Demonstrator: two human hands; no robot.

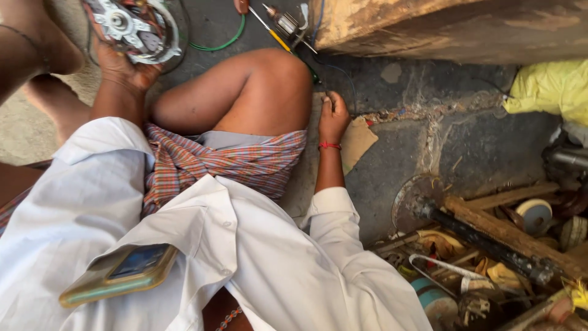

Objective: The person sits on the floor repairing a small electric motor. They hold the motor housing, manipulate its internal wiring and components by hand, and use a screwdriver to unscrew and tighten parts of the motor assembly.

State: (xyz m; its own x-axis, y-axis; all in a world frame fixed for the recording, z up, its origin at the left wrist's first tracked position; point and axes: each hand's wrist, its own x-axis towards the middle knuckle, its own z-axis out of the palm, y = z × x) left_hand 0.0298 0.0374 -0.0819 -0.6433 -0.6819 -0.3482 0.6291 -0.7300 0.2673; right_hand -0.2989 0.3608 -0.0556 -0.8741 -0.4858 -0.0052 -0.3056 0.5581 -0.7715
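Head view: a motor assembly (131,27) with exposed windings sits at the floor's far left edge, the left hand (122,67) curled under it, gripping. The right hand (334,116), fingers closed, presses on the concrete floor (429,147) beside cardboard (358,141). A yellow-handled screwdriver (272,34) lies just beyond the knee, so the motor work looks paused mid-repair.

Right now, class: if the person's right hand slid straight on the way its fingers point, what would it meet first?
The right hand points up the floor; likely first the dark wire, then the wooden block, though depth is unclear.
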